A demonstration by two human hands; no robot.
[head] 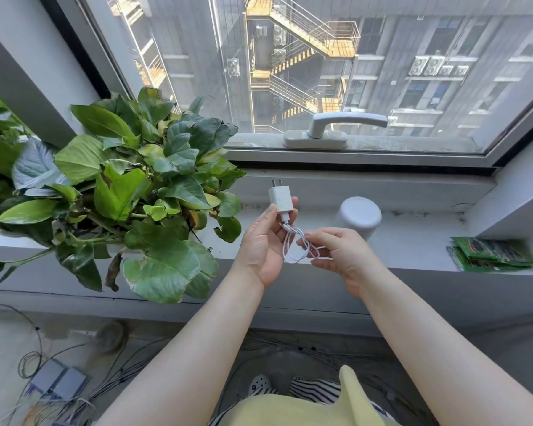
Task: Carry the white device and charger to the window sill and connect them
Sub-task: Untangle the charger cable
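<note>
The white device (358, 215), a rounded cylinder, stands on the window sill (413, 238) just beyond my right hand. My left hand (266, 241) holds the white charger plug (279, 199) upright between thumb and fingers, its two prongs pointing up. A thin white cable (296, 249) hangs from the plug in loose loops. My right hand (336, 255) pinches that cable between its fingertips. The cable's free end is hidden by my fingers, and nothing is plugged into the device that I can see.
A large leafy potted plant (130, 186) fills the sill's left side, close to my left hand. Green packets (493, 253) lie at the sill's right end. A window handle (336, 127) sits above. Cables and power adapters (59, 382) clutter the floor below.
</note>
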